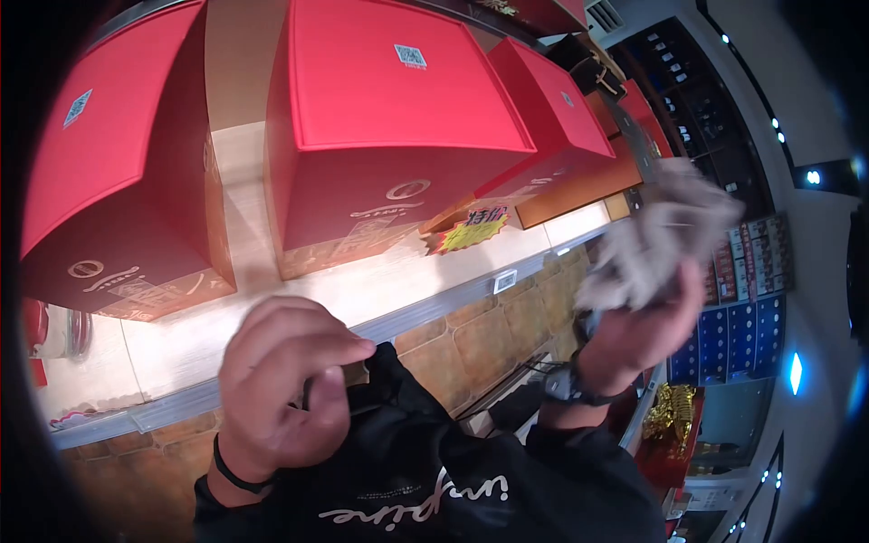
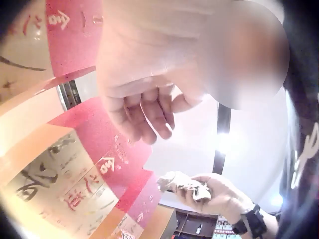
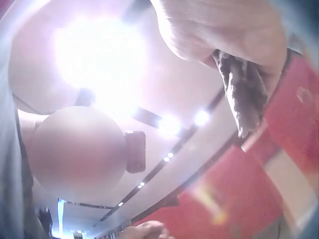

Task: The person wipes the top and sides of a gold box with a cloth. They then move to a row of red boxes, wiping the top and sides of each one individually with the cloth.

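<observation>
My right hand [image 1: 643, 339], with a watch on its wrist, grips a crumpled grey-beige cloth [image 1: 665, 240] that hangs blurred over its fingers. The same cloth [image 3: 241, 94] sticks out below the right hand [image 3: 224, 30] in the right wrist view. My left hand [image 1: 285, 389] is raised in front of the shelf edge, its fingers loosely bent and holding nothing. In the left wrist view the left hand's fingers [image 2: 144, 114] hang relaxed. Nearest to it stand large red boxes [image 1: 398, 86], apart from the hand.
Another red box [image 1: 109, 136] stands at the left, and a smaller one [image 1: 552, 104] at the right. A yellow price tag [image 1: 471, 229] sits at the pale shelf's [image 1: 253, 244] front. Below are brown floor tiles [image 1: 453, 353]; a gold object [image 1: 670, 412] is at the lower right.
</observation>
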Motion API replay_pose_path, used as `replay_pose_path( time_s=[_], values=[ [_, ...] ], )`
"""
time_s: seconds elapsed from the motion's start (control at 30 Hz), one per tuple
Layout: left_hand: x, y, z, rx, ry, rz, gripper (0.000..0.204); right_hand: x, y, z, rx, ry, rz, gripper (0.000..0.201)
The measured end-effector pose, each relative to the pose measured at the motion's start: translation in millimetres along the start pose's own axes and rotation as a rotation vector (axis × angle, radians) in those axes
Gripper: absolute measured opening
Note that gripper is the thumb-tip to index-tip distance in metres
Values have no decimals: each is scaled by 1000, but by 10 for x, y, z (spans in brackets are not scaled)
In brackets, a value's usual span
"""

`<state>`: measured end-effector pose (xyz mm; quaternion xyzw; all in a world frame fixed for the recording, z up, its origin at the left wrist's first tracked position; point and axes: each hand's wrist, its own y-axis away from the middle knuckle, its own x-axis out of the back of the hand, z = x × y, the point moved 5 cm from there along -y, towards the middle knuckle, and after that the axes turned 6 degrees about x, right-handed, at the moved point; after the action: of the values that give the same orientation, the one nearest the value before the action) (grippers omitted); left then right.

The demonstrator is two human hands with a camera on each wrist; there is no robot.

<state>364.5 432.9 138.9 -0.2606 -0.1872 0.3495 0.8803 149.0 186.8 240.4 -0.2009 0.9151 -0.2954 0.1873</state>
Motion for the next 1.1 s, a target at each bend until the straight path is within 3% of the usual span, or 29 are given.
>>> replay_pose_path(
  time_s=[0.07,0.1,0.13,0.17,0.2,0.37,0.43,0.5,0.6,0.63,0.77,0.87,1.0,1.1],
  values=[
    [55,-89,62,-59,-2,77,17,-299,-220,-277,382,28,80,57],
    [54,-131,78,-76,8,125,16,-473,-289,-275,372,283,-72,58],
    [65,-156,84,-93,17,174,15,-644,-354,-245,477,461,-260,57],
    [60,-135,59,-81,31,195,16,-824,-416,-166,713,599,-523,56],
    [72,-155,70,-100,-22,244,16,-928,-428,-111,806,619,-656,55],
    [152,-279,-38,-126,-291,440,29,-1261,-512,-99,683,629,-813,51],
    [149,-299,-48,-134,-411,429,41,-1462,-573,-97,683,677,-913,49],
    [108,-371,-26,-172,-304,422,46,-1705,-584,-47,645,786,-1102,49],
    [68,-526,-70,-145,-231,420,54,-1986,-524,185,679,827,-1207,49],
    [65,-579,-101,-123,-222,425,58,-2057,-535,283,710,772,-1264,60],
    [13,-765,-345,8,-30,408,72,-2164,-401,618,538,673,-1472,62],
    [-74,-843,-537,101,137,381,78,-2125,-339,640,506,732,-1459,65],
    [-73,-915,-614,189,52,309,90,-2055,-264,551,567,715,-1473,63],
    [-45,-940,-654,201,52,260,91,-2028,-326,606,501,718,-1483,64]
  ],
)
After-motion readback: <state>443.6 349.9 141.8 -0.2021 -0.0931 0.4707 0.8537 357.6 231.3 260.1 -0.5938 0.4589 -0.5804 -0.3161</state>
